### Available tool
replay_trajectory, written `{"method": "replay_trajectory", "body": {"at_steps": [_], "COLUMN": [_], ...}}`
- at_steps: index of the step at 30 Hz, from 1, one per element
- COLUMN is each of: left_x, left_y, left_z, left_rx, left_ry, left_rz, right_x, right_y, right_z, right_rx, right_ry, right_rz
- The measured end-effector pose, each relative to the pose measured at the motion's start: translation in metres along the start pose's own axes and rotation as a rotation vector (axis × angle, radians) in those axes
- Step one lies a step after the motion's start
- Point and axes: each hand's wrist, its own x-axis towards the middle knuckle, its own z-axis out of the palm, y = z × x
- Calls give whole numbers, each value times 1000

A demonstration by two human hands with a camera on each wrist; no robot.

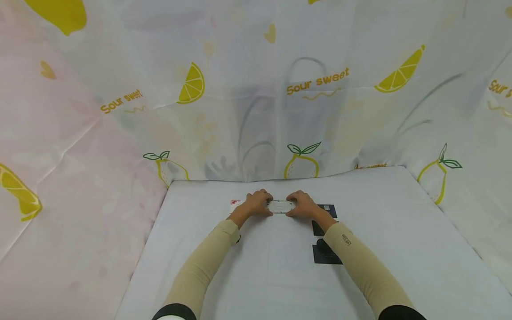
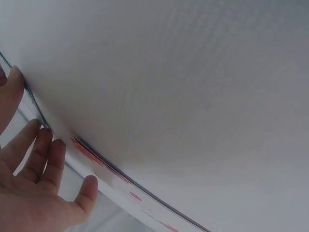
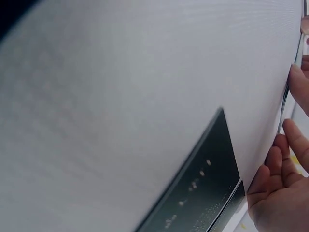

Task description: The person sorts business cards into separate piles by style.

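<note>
White flat pack [image 1: 281, 206], red print at left end, lies on table [image 1: 256, 275] near far edge. Left hand [image 1: 257, 203], right hand [image 1: 302, 204] grip its ends. Dark cards [image 1: 326, 254] beside right forearm.

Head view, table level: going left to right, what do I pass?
Red-marked card end → left hand → white card → right hand → dark card.

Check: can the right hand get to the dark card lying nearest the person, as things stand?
Probably yes. The dark card lies flat on the table under the right forearm with nothing on it, but the right hand now holds the white card stack.
</note>
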Motion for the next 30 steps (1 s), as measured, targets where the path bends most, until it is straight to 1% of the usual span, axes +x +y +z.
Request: {"method": "replay_trajectory", "body": {"at_steps": [18,25,27,30], "left_x": [-1,-1,-2,-3], "left_y": [-1,-1,0,2], "left_z": [0,6,7,7], "left_rx": [4,17,23,29], "left_ry": [6,20,27,44], "left_rz": [-27,-45,-40,-15], "right_x": [0,1,-1,-6], "right_y": [-3,-1,0,1], "right_z": [3,6,5,-1], "right_rx": [-9,-49,-69,-77], "right_ry": [7,-5,-6,8], "right_rz": [-13,-4,-11,-36]}}
